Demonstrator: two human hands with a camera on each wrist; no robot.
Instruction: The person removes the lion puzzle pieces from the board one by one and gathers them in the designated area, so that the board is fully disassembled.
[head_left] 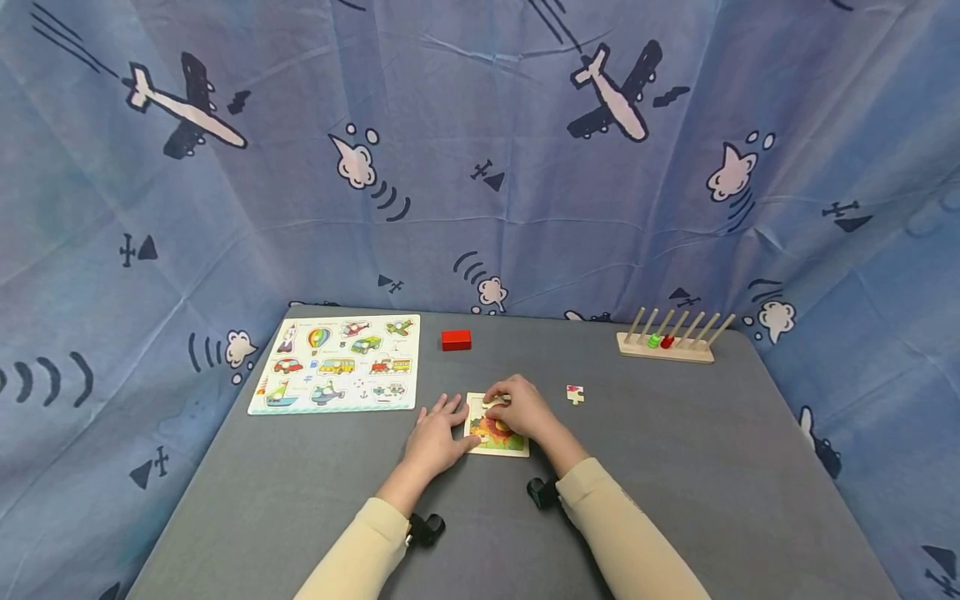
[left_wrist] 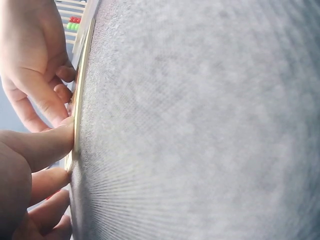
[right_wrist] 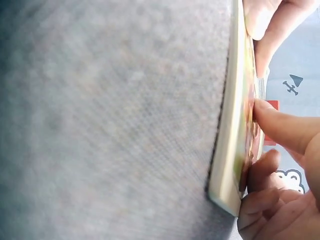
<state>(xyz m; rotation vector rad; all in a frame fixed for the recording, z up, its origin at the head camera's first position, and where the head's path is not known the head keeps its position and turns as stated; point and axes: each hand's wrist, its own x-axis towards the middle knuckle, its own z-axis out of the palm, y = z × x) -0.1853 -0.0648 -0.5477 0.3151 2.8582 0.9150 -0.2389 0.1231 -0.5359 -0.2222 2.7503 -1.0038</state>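
A small jigsaw puzzle with a sunflower-like picture in a pale wooden frame lies flat on the grey table. On its left side my left hand spreads its fingers, the thumb resting on the frame's edge and the fingertips on the tabletop. My right hand reaches over the puzzle's upper right with bent fingers, its thumb and index finger pinching a piece at the top; the hand hides most of that piece. In the right wrist view the thumb touches the puzzle's face. A loose puzzle piece lies to the right.
At the left lies a large white picture board with vehicles. Behind the puzzle sits a red block. A wooden peg stand with green and red beads is at the back right. A blue patterned cloth hangs behind the table.
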